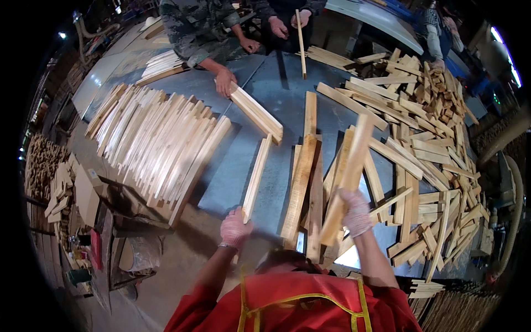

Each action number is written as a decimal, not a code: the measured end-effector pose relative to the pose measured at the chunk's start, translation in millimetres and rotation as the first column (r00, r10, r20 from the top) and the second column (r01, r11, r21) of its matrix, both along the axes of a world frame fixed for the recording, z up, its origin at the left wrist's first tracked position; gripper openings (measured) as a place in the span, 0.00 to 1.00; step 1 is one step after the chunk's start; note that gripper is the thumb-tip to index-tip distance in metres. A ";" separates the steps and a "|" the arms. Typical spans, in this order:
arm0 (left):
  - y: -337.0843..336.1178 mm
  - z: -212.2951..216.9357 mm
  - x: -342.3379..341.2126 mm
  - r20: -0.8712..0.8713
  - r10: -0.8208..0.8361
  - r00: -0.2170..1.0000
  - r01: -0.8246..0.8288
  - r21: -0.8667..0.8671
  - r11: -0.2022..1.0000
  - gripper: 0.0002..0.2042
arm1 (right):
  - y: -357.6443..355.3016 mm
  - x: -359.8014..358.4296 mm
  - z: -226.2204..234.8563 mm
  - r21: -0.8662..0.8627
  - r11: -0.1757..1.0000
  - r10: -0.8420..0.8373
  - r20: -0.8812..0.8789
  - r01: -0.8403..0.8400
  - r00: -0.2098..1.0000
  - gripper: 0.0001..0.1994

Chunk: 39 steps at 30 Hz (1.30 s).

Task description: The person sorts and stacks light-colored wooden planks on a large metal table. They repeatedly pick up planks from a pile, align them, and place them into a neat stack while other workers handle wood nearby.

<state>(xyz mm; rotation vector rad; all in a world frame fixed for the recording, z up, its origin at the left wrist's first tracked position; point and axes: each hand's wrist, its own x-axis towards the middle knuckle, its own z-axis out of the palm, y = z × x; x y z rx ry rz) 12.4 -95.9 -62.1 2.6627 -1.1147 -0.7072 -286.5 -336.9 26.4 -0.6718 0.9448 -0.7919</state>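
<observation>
At the near side of the grey counter (224, 185), the gloved left hand (237, 228) has its fingers closed around the lower end of a pale wooden strip (258, 180), which points away from the body. The gloved right hand (355, 213) grips a wider wooden plank (349, 177) at its right edge, fingers bent, their tips hidden; it slants above loose boards (301, 188). Leftward lies a row of strips (155, 144); rightward, a jumbled heap of wood pieces (434, 152).
</observation>
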 end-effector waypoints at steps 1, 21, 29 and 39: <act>-2.2 4.0 -1.1 0.008 -0.008 1.000 0.008 -0.011 1.000 0.34 | 11.4 12.0 -8.0 0.031 0.998 -0.053 -0.019 0.054 0.998 0.21; 4.7 -6.8 -6.1 -0.079 0.101 0.992 -0.116 -0.230 0.966 0.26 | 39.4 40.4 -5.2 0.169 0.983 0.059 0.043 -0.065 0.997 0.28; -17.2 48.6 -49.0 -0.206 0.046 0.977 -0.097 -0.242 0.965 0.26 | 83.2 140.5 -52.7 0.098 0.636 0.677 -0.546 -0.765 0.493 0.22; -25.8 31.2 -32.2 -0.058 0.006 0.998 -0.015 -0.156 0.988 0.30 | 68.8 75.4 -20.3 -0.064 0.679 0.620 -0.483 -0.731 0.618 0.20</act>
